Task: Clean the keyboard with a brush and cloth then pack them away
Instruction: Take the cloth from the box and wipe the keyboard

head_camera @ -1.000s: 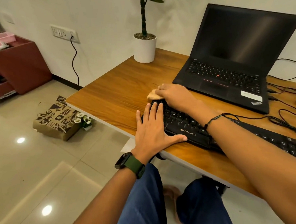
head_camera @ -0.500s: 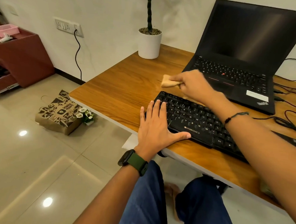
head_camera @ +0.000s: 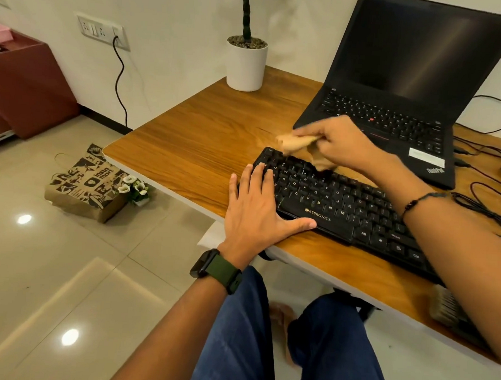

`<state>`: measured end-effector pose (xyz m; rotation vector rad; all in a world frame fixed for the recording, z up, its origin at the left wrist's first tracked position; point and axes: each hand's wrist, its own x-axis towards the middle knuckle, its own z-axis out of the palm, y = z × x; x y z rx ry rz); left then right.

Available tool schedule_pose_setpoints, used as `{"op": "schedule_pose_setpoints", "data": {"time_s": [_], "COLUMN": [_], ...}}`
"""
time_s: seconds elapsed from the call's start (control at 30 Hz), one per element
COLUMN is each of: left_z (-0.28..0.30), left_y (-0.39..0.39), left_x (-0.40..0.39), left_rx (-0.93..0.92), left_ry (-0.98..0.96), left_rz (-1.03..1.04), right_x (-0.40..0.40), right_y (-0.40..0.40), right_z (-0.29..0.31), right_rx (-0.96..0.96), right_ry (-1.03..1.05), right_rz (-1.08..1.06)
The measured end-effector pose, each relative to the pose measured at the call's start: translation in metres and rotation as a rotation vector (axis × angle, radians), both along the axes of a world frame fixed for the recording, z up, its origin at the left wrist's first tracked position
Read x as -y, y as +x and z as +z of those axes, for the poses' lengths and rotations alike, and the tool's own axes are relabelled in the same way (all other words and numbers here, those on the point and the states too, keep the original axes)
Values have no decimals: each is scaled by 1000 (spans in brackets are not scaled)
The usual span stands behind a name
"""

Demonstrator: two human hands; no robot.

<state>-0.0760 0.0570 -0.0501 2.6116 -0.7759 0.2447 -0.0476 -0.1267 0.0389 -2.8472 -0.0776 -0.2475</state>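
A printed paper bag point(head_camera: 85, 182) with small white flowers point(head_camera: 133, 185) beside it was seen on the floor at the far left, below a wall socket point(head_camera: 102, 31) with a black cord plugged in. On the wooden surface point(head_camera: 193, 146) a white plant pot point(head_camera: 245, 64) was set near the wall. The left hand point(head_camera: 256, 213) was laid flat, fingers straight, on the left end of the black keyboard point(head_camera: 338, 203), with the thumb spread along its front edge; nothing was held in that grip. A green-strapped watch point(head_camera: 217, 271) was worn on that wrist. Just to the right and above, a tan cloth point(head_camera: 299, 143) was pinched in the curled fingers of the right hand point(head_camera: 338, 145); the cloth stuck out to the left of the grip and hung below it, over the keyboard's top-left keys, blurred. An open black laptop point(head_camera: 408, 90) stood behind the keyboard. At the right edge, cables point(head_camera: 489, 208) lay on the surface, and a brush point(head_camera: 446, 310) was partly hidden under the right forearm near the front edge.
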Motion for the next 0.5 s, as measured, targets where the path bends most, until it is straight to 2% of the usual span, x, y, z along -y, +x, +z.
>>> {"op": "schedule_pose_setpoints", "data": {"time_s": [0.07, 0.23, 0.33, 0.5], "left_z": [0, 1, 1, 1], "left_y": [0, 0, 0, -1], "left_x": [0, 0, 0, 0], "left_rx": [-3, -9, -14, -6], "left_ry": [-1, 0, -7, -9], "left_rz": [-3, 1, 0, -1], "right_x": [-15, -32, -9, 26], "right_y": [14, 16, -8, -41], "right_z": [-4, -31, -29, -8], "right_rx": [87, -102, -99, -214], "right_ry": [-9, -233, -161, -117], "right_rz": [-33, 151, 161, 134]}}
